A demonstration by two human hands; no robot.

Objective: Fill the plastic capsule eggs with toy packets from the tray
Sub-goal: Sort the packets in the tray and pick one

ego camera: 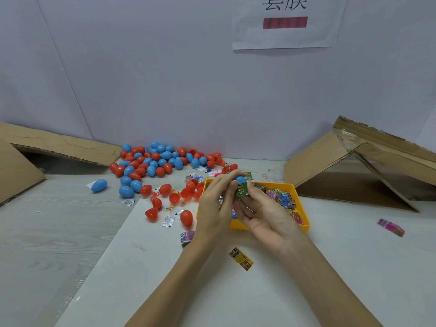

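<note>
Nearest item: yellow packet [241, 258] lies loose on the tabletop [342, 267] between the two forearms, with a dark packet [187, 238] just left of the left wrist.
Left hand: left hand [215, 204] curls its fingers round a blue capsule half [240, 179], held above the tray's far-left corner.
Right hand: right hand [262, 210] is palm-up, thumb and fingers pinching a green packet [241, 190] up against the blue half.
Step in hand: looks like the packet is being pushed into the open half; most of it shows outside the shell, and I cannot tell how deep it sits.
Tray: yellow tray [304, 226] sits near centre, under and right of the hands, holding a good many pink, blue and green packets [284, 199].
Eggs, far pile: red and blue eggs [155, 161] heaped against the far wall, closed; filled or not, cannot tell.
Eggs, open: several red halves [182, 193] and clear sachets lie scattered just left of the tray.
Stray pieces: one blue egg [99, 185] alone at far left; one pink packet [390, 227] well right of the tray.
Progress: judged mid-run; plenty of packets and open halves left.
Writing: paper sign [285, 20] on the wall shows large Chinese characters, cropped at the top, above a blurred red bar; unreadable. Packet print too small to read.
Surrounds: flattened cardboard [349, 166] leans at far right and far left.
</note>
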